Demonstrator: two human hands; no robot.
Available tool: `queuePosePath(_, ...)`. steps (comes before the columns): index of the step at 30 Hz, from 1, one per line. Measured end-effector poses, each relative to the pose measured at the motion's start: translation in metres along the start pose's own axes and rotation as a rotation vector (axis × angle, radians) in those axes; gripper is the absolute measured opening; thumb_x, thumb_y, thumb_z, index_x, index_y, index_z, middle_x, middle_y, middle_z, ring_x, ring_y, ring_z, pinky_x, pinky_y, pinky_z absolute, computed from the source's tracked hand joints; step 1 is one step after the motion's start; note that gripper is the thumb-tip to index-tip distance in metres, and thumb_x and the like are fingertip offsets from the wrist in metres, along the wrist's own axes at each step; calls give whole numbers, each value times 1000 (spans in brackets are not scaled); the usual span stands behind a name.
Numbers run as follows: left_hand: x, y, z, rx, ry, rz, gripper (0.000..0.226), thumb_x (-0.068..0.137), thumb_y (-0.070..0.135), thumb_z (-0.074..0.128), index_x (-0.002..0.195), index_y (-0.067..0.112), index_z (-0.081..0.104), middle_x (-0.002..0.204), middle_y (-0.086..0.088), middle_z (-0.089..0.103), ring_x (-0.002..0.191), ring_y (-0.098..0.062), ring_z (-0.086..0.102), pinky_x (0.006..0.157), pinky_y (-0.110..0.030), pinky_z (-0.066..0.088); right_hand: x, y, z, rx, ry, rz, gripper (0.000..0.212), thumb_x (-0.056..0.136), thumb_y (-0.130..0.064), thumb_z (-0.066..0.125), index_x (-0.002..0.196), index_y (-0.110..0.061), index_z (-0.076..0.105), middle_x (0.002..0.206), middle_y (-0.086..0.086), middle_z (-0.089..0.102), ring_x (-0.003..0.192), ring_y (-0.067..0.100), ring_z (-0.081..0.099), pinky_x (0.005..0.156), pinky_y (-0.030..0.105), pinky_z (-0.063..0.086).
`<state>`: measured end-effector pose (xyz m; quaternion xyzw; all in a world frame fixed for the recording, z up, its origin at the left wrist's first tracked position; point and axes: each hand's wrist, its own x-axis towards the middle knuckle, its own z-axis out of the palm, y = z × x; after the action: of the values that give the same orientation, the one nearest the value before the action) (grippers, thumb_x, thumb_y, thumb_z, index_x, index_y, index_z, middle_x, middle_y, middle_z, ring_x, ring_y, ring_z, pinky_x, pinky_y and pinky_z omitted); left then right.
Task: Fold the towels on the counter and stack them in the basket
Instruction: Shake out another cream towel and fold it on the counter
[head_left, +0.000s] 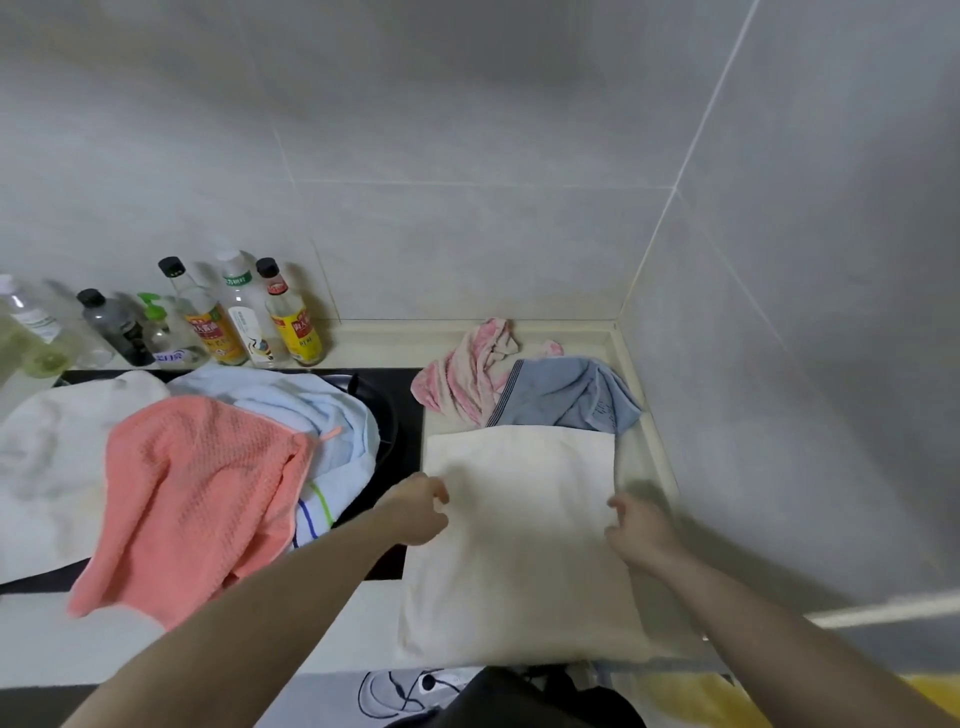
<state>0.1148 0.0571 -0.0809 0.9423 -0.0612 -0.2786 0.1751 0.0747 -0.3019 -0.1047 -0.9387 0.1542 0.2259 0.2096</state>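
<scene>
At the far edge of the counter (644, 467), against the tiled wall at about eleven o'clock, a row of bottles (244, 317) stands upright, clear plastic and glass with yellow and white labels; in front of them a dark stovetop (402, 410) lies largely buried under loose cloth: a coral waffle-weave towel (197, 499) draped over a pale blue towel (317, 415) with blue and green stripes at its hem, and a white towel (57, 467) at nine o'clock; in the corner at one o'clock a crumpled pink-and-white towel (467, 379) touches a grey-blue towel (571, 395), both pressed against the far edge of the cream towel (519, 545), which lies flat and smooth as a rough rectangle at the centre of the counter, its near edge hanging toward the person; the left hand (421, 512) has its fingers curled and pinches the cream towel's left edge; the right hand (639, 530) has its fingers bent and grips the towel's right edge; the view is slightly blurred, so single fingertips cannot be told apart.
</scene>
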Motion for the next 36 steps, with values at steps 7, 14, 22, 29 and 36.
queuePosePath(7,44,8,-21,62,40,-91,63,90,23,61,149,21,38,152,1,26,101,-25,64,83,-36,57,44,-51,-39,-63,72,-98,73,81,-35,62,149,-27,36,152,-2,38,138,24,41,104,35,46)
queuePosePath(14,75,16,-23,136,21,-83,72,92,20,59,154,13,23,165,0,13,114,-31,63,87,-41,56,73,-66,-45,-135,-11,-106,78,76,-42,60,148,-27,33,147,2,45,128,30,50,96,41,52)
queuePosePath(22,100,27,-22,124,-26,-46,77,92,17,56,156,34,18,149,1,43,114,-29,59,79,-36,52,92,-68,-47,-98,-79,-72,64,78,-29,58,139,-27,41,138,4,51,124,29,53,91,35,52)
queuePosePath(29,113,28,-20,210,-29,-95,70,93,23,61,154,23,27,137,-2,41,112,-29,59,78,-36,54,98,-67,-44,-180,-75,-67,60,91,-29,55,148,-23,40,153,11,36,143,37,33,114,41,35)
queuePosePath(36,120,24,-15,198,-36,-117,66,92,25,62,151,23,31,137,-3,46,118,-29,58,81,-35,49,103,-62,-43,-73,-68,-56,40,92,-26,58,131,-20,53,130,9,62,116,28,61,89,32,50)
